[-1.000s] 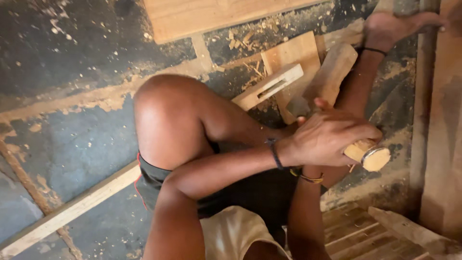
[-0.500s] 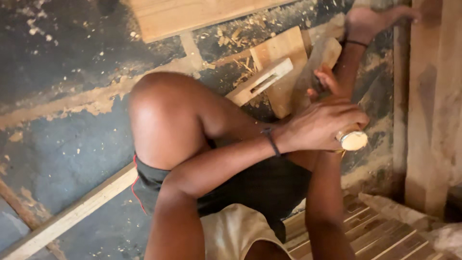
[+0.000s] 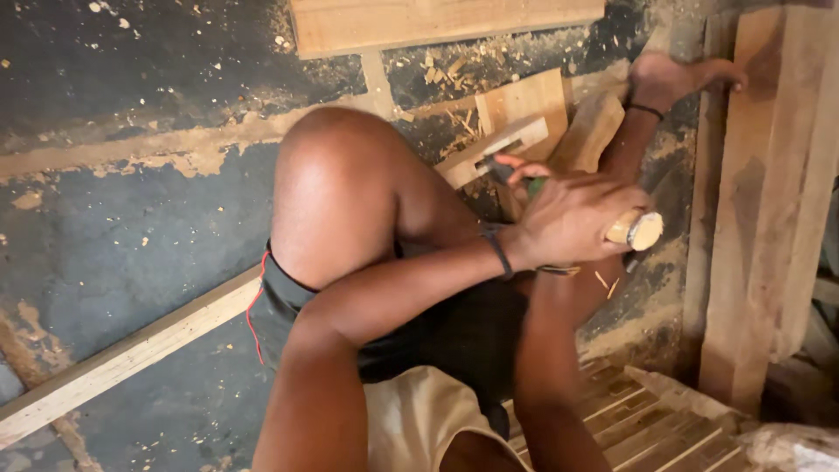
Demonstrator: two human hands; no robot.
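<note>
My left hand, with a black band at the wrist, is closed around the round pale wooden handle of a chisel-like tool. The tool's dark shaft points at a light wooden piece with a slot cut in it on the floor. My right hand lies mostly hidden under the left. Only its fingertips show by the shaft, where a bit of green also shows. My raised bare knee is just left of both hands.
My foot with a dark anklet rests beside a wood block. Thick planks stand at the right, a board at the top, a long batten at the lower left. Shavings litter the dark floor, and a slatted piece lies at the bottom right.
Both hands and the tool handle have shifted a little up and left, toward the slotted piece. The view has swung, so the right-hand planks show more.
</note>
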